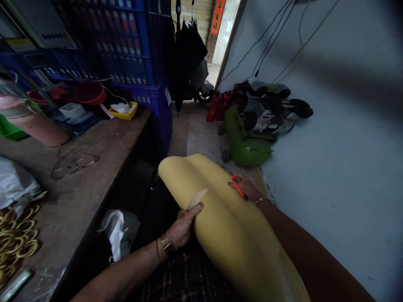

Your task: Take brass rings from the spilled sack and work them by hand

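Observation:
A long yellow bundle (220, 209), smooth and folded lengthwise like padding or a wrapped sheet, lies over my lap. My left hand (184, 224) grips its near left edge, thumb on top and fingers hidden beneath. Beside that thumb is a pale shiny patch (198, 198) that looks like clear tape. On the bundle's far right side, my right hand (248, 187) is closed round a tool with red-and-black handles (237, 184). Its thin metal tip points up and left, toward the bundle's far end; whether it is scissors or pliers is too small to tell.
On the wooden table (103, 147) at left lie eyeglasses (75, 165), gold-coloured rings (22, 235), a pink flask (34, 121) and a yellow tray (126, 112). Blue crates (132, 46) stand behind. A green compressor (248, 140) and red fire extinguishers (215, 107) stand by the right wall.

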`<state>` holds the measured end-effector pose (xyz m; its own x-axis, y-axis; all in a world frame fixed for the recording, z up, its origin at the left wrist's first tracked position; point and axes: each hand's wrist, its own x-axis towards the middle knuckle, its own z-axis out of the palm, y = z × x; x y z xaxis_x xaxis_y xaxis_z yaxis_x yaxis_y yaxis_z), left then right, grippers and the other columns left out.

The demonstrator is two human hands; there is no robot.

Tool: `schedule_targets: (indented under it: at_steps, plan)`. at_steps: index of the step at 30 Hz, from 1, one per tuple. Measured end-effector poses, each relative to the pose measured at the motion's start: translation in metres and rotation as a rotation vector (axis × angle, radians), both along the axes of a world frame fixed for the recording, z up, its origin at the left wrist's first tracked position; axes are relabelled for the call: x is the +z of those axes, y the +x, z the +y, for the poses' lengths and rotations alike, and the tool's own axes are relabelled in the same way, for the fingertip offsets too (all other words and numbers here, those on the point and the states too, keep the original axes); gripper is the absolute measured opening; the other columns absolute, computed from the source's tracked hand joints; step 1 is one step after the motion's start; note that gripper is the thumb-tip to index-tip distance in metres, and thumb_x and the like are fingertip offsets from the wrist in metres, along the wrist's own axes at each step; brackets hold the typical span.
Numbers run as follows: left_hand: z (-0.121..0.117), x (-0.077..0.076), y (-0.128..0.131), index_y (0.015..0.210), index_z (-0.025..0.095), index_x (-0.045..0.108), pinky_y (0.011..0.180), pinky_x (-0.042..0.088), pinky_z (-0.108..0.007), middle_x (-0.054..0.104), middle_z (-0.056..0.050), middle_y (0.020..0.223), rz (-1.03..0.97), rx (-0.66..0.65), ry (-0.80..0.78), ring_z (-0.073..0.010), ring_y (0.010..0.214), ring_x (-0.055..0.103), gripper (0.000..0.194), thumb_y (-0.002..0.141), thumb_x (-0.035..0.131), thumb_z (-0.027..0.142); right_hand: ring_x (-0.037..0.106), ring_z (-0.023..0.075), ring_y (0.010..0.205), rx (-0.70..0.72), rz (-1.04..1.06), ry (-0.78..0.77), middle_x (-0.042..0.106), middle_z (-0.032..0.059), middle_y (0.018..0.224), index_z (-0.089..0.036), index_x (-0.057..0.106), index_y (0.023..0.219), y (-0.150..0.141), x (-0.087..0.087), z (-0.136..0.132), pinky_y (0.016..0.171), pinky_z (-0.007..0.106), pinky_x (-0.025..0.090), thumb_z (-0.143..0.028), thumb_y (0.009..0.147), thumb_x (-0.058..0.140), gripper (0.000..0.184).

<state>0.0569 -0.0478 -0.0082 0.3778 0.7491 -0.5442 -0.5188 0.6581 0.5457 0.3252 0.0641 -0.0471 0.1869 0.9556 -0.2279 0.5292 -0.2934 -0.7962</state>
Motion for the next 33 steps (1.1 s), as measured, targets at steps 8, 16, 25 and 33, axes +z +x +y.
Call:
schedule_targets:
  at_steps: [8, 16, 25, 33]
  plan:
    - [0.057, 0.023, 0.005, 0.087, 0.007, 0.065, 0.084, 0.050, -0.037, 0.071, -0.012, 0.083, 0.091, 0.083, 0.040, -0.0235, 0.075, 0.066, 0.027, 0.062, 0.063, 0.017, 0.055, 0.0140, 0.061, -0.138, -0.046, 0.159, 0.062, 0.0005, 0.075, -0.016, 0.060, 0.096, 0.017, 0.071, 0.029, 0.054, 0.024, 0.043, -0.031, 0.049, 0.074, 0.051]
    - [0.182, 0.107, -0.069, 0.088, 0.009, 0.064, 0.072, 0.053, -0.033, 0.070, -0.009, 0.069, 0.255, -0.239, 0.248, -0.0203, 0.062, 0.064, 0.032, 0.061, 0.050, 0.017, 0.058, 0.0167, 0.056, -0.314, 0.267, 0.280, 0.063, 0.0007, 0.071, -0.018, 0.051, 0.104, -0.035, 0.153, -0.009, 0.050, 0.028, 0.048, -0.031, 0.049, 0.077, 0.063]
    - [0.214, 0.114, -0.106, 0.074, 0.012, 0.068, 0.071, 0.050, -0.039, 0.070, -0.010, 0.066, 0.617, -0.676, 0.217, -0.0256, 0.066, 0.064, 0.031, 0.050, 0.049, 0.016, 0.063, 0.0185, 0.076, -0.444, 0.758, 0.238, 0.065, 0.0011, 0.094, -0.023, 0.046, 0.106, -0.133, 0.081, -0.118, 0.068, 0.033, 0.053, -0.032, 0.057, 0.075, 0.058]
    - [0.243, 0.131, -0.067, 0.067, 0.007, 0.064, 0.065, 0.047, -0.035, 0.066, -0.012, 0.062, 1.070, -0.673, 0.523, -0.0233, 0.062, 0.061, 0.020, 0.062, 0.048, 0.018, 0.061, 0.0183, 0.076, -0.508, 0.904, 0.241, 0.062, 0.0003, 0.092, -0.024, 0.047, 0.094, -0.154, 0.096, -0.104, 0.066, 0.031, 0.052, -0.027, 0.052, 0.074, 0.050]
